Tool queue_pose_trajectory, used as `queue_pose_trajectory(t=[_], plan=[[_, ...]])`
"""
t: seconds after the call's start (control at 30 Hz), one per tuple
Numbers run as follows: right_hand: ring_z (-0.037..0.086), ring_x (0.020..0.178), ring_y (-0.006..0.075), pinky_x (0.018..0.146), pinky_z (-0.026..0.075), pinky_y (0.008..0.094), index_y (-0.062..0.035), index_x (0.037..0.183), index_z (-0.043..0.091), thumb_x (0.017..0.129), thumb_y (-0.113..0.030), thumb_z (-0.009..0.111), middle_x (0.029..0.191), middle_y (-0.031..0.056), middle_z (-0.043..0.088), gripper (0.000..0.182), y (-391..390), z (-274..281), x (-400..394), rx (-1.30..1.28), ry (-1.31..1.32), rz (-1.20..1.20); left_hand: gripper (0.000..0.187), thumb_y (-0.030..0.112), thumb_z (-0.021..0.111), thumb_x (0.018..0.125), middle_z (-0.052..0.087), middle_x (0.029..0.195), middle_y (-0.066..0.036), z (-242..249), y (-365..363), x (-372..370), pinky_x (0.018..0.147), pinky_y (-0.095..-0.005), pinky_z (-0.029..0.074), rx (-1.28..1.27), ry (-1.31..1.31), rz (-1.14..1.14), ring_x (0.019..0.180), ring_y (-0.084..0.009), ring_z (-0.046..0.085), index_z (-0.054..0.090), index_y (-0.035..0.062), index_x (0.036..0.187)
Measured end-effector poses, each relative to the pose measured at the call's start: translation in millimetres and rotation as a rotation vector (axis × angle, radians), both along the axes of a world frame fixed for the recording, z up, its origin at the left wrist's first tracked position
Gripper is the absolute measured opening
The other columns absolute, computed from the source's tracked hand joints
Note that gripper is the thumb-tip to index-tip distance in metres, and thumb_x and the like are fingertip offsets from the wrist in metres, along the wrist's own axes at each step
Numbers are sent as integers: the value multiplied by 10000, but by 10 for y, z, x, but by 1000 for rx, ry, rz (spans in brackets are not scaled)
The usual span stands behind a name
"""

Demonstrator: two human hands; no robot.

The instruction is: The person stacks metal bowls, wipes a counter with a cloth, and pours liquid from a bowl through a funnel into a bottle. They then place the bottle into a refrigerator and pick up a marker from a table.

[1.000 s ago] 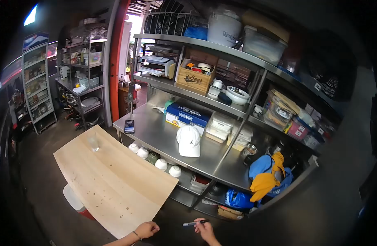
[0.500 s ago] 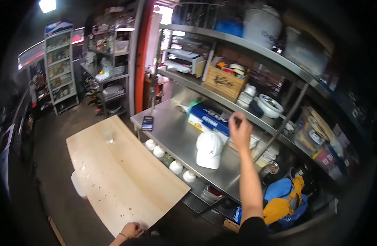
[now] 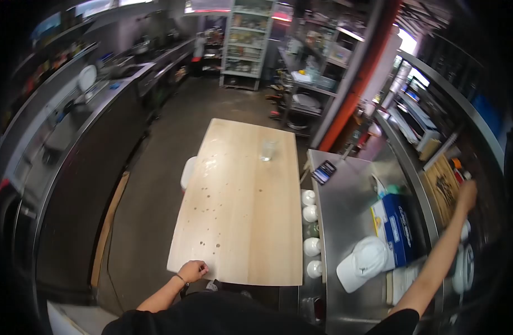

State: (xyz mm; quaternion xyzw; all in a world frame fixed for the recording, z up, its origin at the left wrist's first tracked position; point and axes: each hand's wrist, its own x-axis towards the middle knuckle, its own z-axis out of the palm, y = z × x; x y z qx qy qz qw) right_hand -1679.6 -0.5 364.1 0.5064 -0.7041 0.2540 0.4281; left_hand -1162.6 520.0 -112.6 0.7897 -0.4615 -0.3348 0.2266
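Observation:
My left hand [image 3: 194,271] is at the near edge of a pale wooden tabletop [image 3: 267,223], its fingers curled in; whatever they may hold is hidden. Dark spots and wet marks dot the wood. Toward its far end stands a clear glass [image 3: 267,151]. My right hand [image 3: 467,195] is stretched out to the far right, in front of the shelf by a wooden crate [image 3: 439,187]; its fingers are blurred. Below that arm, a white cap [image 3: 363,262] rests on the steel counter [image 3: 346,206], beside a blue box [image 3: 399,231].
A phone [image 3: 324,172] lies at the counter's far corner. Several white bowls [image 3: 313,247] sit below the counter's edge. A white stool [image 3: 188,172] pokes out left of the tabletop. Along the left runs a dark kitchen counter [image 3: 89,178], and an orange post [image 3: 359,84] rises behind.
My view has swung left, so the tabletop now sits in the middle and the shelf at the right. The right hand stays raised by the shelf; the left stays at the table's near edge.

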Motion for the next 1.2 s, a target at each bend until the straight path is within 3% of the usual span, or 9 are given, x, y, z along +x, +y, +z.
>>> queue_pose_trajectory(t=[0.03,0.07,0.2,0.23,0.37,0.53,0.83,1.0,1.2], plan=[[605,894,362,723,484,465,-11,942,641,865,-383,437,967,226,614,432,-15,13,-11,36,-129,73,156,215,594,784,637,785,-100,-33,60,-112,672,-356,477,11,2,50,746,-263,610,622,65,815],[594,916,360,749,470,476,2,966,631,873,-388,429,976,216,614,449,-311,41,-199,176,-143,69,163,222,592,786,637,785,-102,-103,106,-196,675,-360,477,-5,-12,62,748,-266,609,622,64,815],[564,947,427,794,452,536,53,983,608,893,-383,358,1017,265,581,510,-1113,-69,-699,189,-258,-61,190,249,580,798,636,787,-109,-185,186,-541,678,-370,474,-14,-15,71,743,-274,605,621,65,824],[570,933,432,786,457,546,57,974,610,890,-370,354,1015,270,579,505,-1804,-152,-1223,238,-220,-112,195,253,577,800,635,789,-111,-161,173,-604,678,-370,474,2,-12,48,739,-275,604,620,65,828],[594,878,416,722,488,501,40,896,642,879,-351,373,950,251,608,475,-210,165,47,242,-259,-24,177,250,570,804,633,788,-105,-9,255,-787,667,-372,475,-23,-35,136,734,-271,604,621,82,835],[585,917,402,756,473,504,37,1006,593,855,-392,423,991,246,598,485,-1019,70,-629,351,-134,8,167,247,574,800,635,791,-103,97,584,-800,669,-374,481,-3,-12,276,740,-277,606,622,91,835],[575,949,390,788,460,500,32,1139,471,815,-430,486,1032,236,587,565,-506,-333,-47,301,-64,213,188,272,571,801,629,838,-107,122,1257,-517,713,-389,471,17,-80,430,811,-279,597,618,99,857],[570,967,383,806,452,497,30,1212,402,792,-451,521,1054,230,580,650,248,-776,859,320,41,487,180,258,575,797,628,829,-103,128,1769,-166,693,-383,474,-42,-65,542,783,-276,599,621,89,838],[563,988,375,828,443,494,26,1301,320,765,-477,563,1081,224,573,774,1518,-1556,2542,439,151,868,184,262,593,771,635,853,-106,-136,2735,710,729,-359,480,-81,-13,622,815,-277,610,636,85,796]])
